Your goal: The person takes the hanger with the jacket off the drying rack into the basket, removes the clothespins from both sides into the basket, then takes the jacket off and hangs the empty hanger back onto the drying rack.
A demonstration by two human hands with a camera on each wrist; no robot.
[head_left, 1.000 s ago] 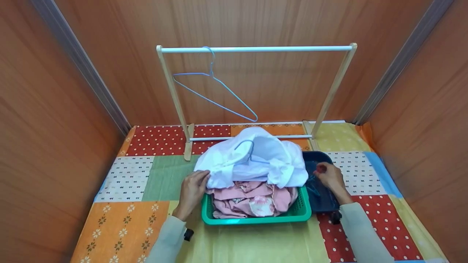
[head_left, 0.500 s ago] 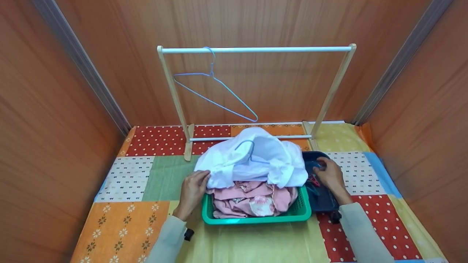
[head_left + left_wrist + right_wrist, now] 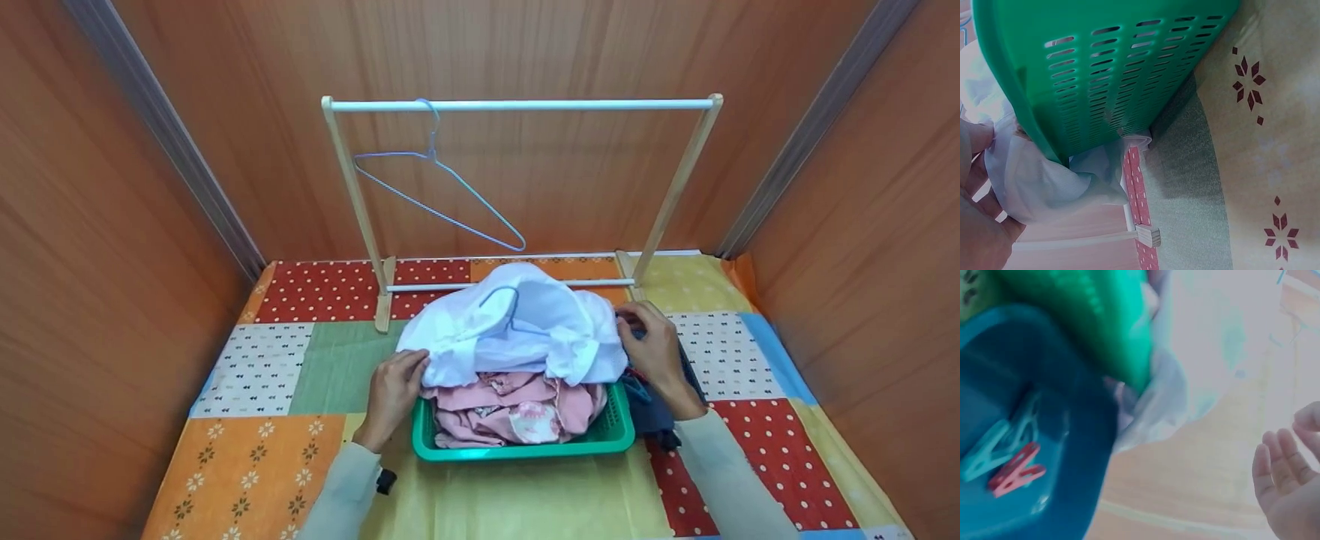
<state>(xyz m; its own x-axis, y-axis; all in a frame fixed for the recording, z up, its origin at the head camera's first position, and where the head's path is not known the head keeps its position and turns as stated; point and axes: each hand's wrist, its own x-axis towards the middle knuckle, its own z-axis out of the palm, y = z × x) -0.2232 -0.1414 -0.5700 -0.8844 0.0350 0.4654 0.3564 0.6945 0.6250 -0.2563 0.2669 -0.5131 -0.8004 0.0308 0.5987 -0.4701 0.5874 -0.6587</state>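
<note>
A white garment [image 3: 450,322] lies heaped over the back of a green basket [image 3: 525,452], with the hook of a blue hanger [image 3: 514,300] showing at its collar. Pink patterned cloth [image 3: 480,420] fills the basket in front of it. At the garment's left edge my left hand [image 3: 394,390] pinches the white fabric; the left wrist view shows the cloth [image 3: 1044,180] between thumb and fingers. My right hand [image 3: 652,345] is beside the garment's right edge, above a dark blue tray [image 3: 1086,439]. Its fingers are loosely bent and hold nothing in the right wrist view.
Inside the tray lie a red clothespin [image 3: 1015,469] and teal clothespins [image 3: 985,450]. Behind the basket stands a rack [image 3: 525,105] with a white rail and wooden legs, a blue wire hanger [image 3: 472,191] hanging at its left. Wooden panels [image 3: 97,225] enclose the patchwork cloth [image 3: 240,465].
My right hand let go of a red clothespin, which dropped into the tray, then moved left and away to the garment's right edge. My left hand stayed on the white fabric.
</note>
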